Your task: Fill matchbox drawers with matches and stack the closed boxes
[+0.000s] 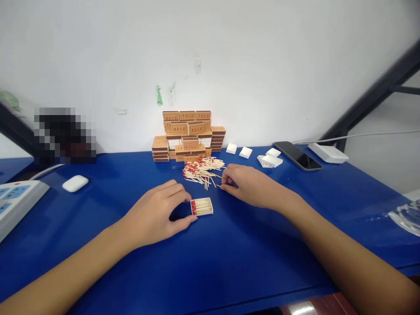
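My left hand point(157, 214) rests on the blue table point(229, 258) and grips the left end of a small white matchbox tray point(202, 206) between thumb and fingers. The tray is filled with red-tipped matches. My right hand point(251, 186) lies just right of a loose pile of matches point(202, 170), its fingers pinched on a match at the pile's near edge. Behind the pile stands a stack of orange matchboxes point(188, 136) against the white wall.
Several empty white trays point(259, 156) lie to the right of the stack. A dark phone point(297, 155) and a white adapter point(328, 153) sit at the back right. A white earbud case point(75, 183) and a power strip point(13, 201) are at the left.
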The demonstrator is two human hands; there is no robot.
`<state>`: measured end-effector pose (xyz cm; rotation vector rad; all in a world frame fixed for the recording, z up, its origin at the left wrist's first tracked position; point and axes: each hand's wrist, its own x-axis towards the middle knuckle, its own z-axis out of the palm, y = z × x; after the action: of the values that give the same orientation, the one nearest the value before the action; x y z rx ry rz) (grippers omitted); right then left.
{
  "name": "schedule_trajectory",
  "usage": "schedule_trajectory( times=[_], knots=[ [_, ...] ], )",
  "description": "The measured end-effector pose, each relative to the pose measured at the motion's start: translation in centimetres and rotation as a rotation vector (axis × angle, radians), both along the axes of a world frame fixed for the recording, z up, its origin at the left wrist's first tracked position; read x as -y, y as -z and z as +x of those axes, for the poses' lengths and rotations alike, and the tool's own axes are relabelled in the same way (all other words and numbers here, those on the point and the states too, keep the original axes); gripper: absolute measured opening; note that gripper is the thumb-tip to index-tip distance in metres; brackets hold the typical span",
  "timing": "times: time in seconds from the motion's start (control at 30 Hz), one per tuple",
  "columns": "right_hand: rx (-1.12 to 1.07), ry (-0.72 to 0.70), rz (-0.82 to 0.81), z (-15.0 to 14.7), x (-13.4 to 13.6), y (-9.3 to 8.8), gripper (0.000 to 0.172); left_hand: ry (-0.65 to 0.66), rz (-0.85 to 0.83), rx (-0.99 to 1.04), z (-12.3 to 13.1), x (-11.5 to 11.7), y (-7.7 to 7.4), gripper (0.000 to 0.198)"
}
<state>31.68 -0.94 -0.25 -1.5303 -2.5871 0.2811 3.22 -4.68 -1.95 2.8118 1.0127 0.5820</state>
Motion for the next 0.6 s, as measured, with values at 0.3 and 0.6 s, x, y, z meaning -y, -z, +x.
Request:
schedule_trajectory(
  times=[0.3,0.6],
  knots=[
    [-0.094,0.231,-0.031,-2.0,-0.6,1.4,0.024,0.006,-0.006,-0.008,0.0,-0.1,0.1,0.025],
    [-0.180,0.301,0.009,-4.2,-0.1,1.6,0.044,0.011,-0.006,-0.011,0.2,0.2,0.1,0.025]
  ],
)
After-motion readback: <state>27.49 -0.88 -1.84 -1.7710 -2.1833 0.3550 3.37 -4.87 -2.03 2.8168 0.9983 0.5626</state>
